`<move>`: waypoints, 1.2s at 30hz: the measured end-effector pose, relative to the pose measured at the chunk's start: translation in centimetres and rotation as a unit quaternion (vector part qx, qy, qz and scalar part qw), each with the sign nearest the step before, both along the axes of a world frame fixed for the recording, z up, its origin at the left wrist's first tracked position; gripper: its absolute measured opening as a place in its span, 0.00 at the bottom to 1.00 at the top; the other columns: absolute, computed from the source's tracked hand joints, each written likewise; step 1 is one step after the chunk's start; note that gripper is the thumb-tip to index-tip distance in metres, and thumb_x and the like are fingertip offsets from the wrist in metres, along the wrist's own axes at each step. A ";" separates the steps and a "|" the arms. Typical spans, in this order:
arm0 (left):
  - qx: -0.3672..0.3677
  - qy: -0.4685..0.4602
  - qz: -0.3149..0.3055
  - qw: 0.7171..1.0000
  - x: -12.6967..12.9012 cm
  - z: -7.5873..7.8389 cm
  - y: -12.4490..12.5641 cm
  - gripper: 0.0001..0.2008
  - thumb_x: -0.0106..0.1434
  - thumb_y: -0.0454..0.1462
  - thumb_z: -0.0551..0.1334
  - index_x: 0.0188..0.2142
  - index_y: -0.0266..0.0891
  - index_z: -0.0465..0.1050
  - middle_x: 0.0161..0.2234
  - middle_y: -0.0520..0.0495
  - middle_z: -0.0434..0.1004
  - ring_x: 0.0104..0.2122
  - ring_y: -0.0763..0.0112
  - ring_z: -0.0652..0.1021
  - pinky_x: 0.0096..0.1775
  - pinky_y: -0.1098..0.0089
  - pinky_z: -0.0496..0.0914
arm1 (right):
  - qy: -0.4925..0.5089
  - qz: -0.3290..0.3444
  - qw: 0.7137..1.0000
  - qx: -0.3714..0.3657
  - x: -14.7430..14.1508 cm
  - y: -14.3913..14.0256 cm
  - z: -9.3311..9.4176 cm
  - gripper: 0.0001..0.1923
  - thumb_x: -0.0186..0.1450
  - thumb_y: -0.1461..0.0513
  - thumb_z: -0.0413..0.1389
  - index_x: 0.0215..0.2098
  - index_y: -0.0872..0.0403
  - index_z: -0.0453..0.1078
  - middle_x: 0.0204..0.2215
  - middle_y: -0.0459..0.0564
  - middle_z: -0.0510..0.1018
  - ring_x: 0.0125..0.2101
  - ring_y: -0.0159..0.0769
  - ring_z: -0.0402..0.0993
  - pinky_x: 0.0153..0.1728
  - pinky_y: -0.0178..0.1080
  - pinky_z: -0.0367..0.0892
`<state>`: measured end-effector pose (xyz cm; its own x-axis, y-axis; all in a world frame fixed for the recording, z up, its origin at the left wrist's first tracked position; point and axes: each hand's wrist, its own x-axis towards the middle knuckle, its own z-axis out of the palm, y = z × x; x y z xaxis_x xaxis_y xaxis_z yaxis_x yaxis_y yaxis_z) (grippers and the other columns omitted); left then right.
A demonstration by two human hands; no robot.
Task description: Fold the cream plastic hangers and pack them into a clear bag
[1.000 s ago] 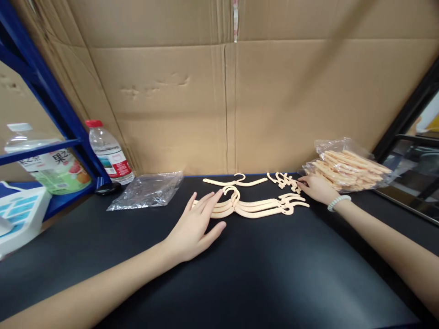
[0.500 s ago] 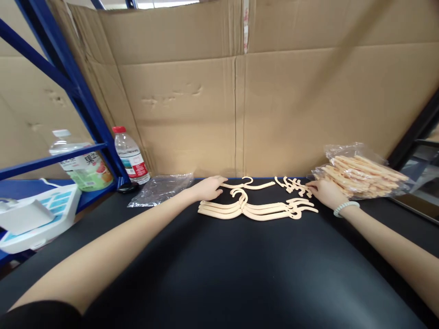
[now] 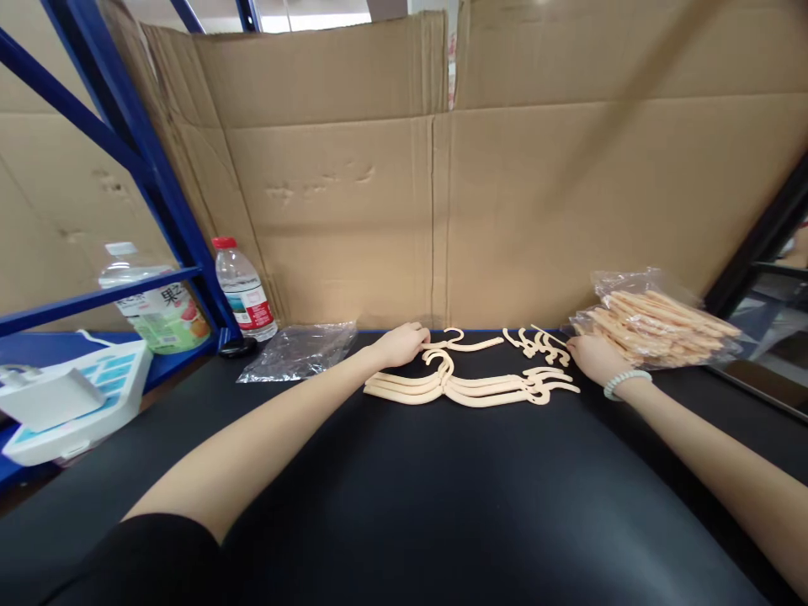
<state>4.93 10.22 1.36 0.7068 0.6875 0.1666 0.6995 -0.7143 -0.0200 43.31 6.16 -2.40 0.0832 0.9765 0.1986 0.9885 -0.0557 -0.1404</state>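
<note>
Pinching the left arm of a cream, curved, plastic-looking hanger (image 3: pixel 483 346) at the back of the black table (image 3: pixel 404 505) is the left hand (image 3: pixel 404 343); the right hand (image 3: pixel 594 358) seemingly pinches a slim cream strip (image 3: pixel 548 336). The hanger looks light, stiff, slightly slick, best held mid-arm. Farther left, a green-labelled clear bottle (image 3: pixel 151 324) reads "果"; a red-capped clear bottle's (image 3: pixel 245 290) label is illegible.

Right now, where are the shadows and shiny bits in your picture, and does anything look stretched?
Head view: a slanted shadow crosses the cardboard at upper right; head view: glints speckle the flat plastic bag, and the black tabletop has a soft sheen; head view: the left forearm looks stretched, probably by the wide lens.
</note>
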 end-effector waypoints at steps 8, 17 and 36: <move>0.015 -0.018 0.008 1.000 0.1 0.9 0.4 0.09 0.67 0.39 0.59 0.41 0.34 0.71 0.39 0.46 0.74 0.38 0.67 0.76 0.41 0.61 0.72 | 0.218 -0.044 0.972 0.077 -0.1 -1.0 0.9 0.08 0.68 0.60 0.54 0.38 0.57 0.70 0.34 0.47 0.74 0.32 0.32 0.72 0.35 0.39 0.71; 0.081 -0.134 0.040 0.987 -1.3 3.4 -4.5 0.05 0.67 0.33 0.51 0.40 0.38 0.64 0.37 0.43 0.75 0.36 0.61 0.76 0.37 0.63 0.68 | 0.559 0.029 0.824 0.086 -3.3 -3.7 3.7 0.14 0.62 0.58 0.55 0.24 0.51 0.55 0.18 0.39 0.57 0.17 0.27 0.57 0.17 0.31 0.58; 0.058 -0.246 -0.057 0.966 -2.8 -2.5 -12.3 0.09 0.69 0.34 0.53 0.48 0.43 0.63 0.39 0.50 0.76 0.35 0.71 0.77 0.36 0.72 0.70 | 0.557 0.191 0.809 0.001 -9.6 -10.6 3.7 0.17 0.62 0.49 0.58 0.32 0.55 0.76 0.35 0.50 0.73 0.32 0.34 0.64 0.36 0.39 0.62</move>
